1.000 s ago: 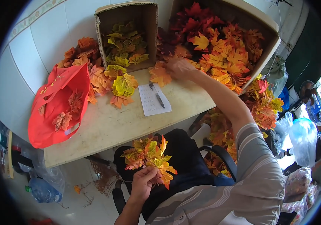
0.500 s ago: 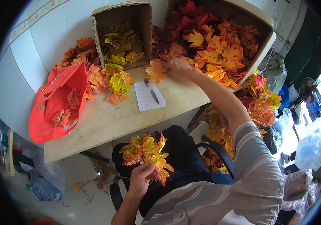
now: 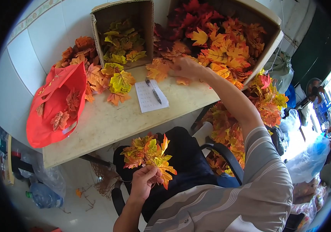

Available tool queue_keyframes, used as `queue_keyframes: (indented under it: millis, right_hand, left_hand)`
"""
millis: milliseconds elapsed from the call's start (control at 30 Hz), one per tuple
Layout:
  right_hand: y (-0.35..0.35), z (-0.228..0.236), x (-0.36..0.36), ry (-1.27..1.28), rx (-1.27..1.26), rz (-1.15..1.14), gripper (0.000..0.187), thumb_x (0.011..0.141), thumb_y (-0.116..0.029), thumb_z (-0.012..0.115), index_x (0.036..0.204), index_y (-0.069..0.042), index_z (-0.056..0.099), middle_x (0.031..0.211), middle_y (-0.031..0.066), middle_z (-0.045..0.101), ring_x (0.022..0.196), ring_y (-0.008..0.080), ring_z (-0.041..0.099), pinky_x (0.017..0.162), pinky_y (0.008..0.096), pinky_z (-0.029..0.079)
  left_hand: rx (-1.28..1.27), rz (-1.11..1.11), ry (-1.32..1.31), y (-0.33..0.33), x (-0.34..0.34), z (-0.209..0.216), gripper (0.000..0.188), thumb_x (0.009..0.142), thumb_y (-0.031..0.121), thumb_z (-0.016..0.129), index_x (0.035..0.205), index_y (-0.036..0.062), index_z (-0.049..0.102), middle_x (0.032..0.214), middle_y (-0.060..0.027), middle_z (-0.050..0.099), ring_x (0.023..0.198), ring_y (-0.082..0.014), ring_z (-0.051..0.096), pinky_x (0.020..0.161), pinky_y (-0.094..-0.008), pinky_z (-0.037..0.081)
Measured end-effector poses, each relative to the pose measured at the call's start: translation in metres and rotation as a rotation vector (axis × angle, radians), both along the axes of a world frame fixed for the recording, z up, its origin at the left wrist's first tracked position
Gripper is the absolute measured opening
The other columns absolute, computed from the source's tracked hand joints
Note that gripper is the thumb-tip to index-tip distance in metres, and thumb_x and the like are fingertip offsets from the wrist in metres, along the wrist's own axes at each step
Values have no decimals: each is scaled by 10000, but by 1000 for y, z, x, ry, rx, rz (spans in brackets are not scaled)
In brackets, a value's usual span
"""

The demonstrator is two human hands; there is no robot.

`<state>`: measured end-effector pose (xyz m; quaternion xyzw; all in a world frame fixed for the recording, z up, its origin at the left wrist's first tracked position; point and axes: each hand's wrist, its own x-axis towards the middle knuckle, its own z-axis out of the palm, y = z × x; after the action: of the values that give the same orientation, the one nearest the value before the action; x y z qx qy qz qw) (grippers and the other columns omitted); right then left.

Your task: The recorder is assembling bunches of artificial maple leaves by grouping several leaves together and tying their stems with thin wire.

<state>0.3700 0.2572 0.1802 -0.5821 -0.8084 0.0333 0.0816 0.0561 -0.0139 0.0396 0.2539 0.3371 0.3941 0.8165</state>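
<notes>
My left hand (image 3: pixel 145 181) is closed in a pinch on a bunch of artificial maple leaves (image 3: pixel 150 152), yellow, green and orange, held above my lap. On the table, my right hand (image 3: pixel 190 69) reaches in among orange maple leaves (image 3: pixel 157 69) in front of the larger box. Its fingers are blurred and partly hidden, so whether they grip a leaf cannot be seen. One orange leaf (image 3: pixel 183 80) shows just below that hand. Close by lies a white paper slip (image 3: pixel 145 102) with a pen (image 3: pixel 156 96) on top.
A cardboard box (image 3: pixel 96 42) holds yellow-green leaves; a larger box (image 3: pixel 264 63) overflows with red and orange ones. At the table's left lies a red bag (image 3: pixel 38 127) with brownish leaves. More leaves (image 3: pixel 227 131) pile up beside the black chair armrest (image 3: pixel 227 156).
My right hand has shifted slightly right among the orange leaves, and an orange leaf now shows beneath it. My left hand still holds the bunch. The whole view has shifted a little.
</notes>
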Motion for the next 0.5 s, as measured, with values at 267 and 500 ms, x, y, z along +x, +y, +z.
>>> queue_keyframes:
  millis: [267,500]
  right_hand:
    - [1,-23,11,62,28,133,138,692,-168,655,776,-66,695,757,115,676,743,284,648,698,369,506]
    - [-9,-24,12,5,178,135,159,705,-161,650,828,-72,695,743,99,669,651,211,645,612,314,487]
  left_hand:
    - [14,-11,8,-1,1,-3,137,906,112,557,836,3,602,767,-70,624,618,-163,634,625,-277,524]
    - [33,33,18,0,-1,-1,131,900,115,576,832,8,608,761,-63,622,634,-138,625,642,-263,514]
